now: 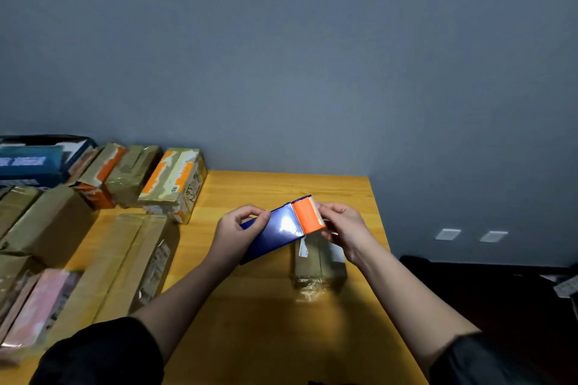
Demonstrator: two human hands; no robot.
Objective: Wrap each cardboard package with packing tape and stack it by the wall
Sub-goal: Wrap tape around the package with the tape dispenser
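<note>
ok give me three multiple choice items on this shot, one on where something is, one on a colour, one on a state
1. Where is the small taped package?
A. on the wooden table, below the raised hands
B. on the dark floor at the right
C. on top of the packages by the wall

2. What colours are on the box held in both hands?
A. green and white
B. blue with an orange end
C. plain brown

3. What is the left hand doing?
A. lying flat on the table
B. hanging idle and holding nothing
C. gripping the blue end of the box

Answers:
1 A, it sits on the tabletop under the box.
2 B, the glossy body is blue and the end at the right hand is orange.
3 C, its fingers curl round the blue end, clear of the table.
</note>
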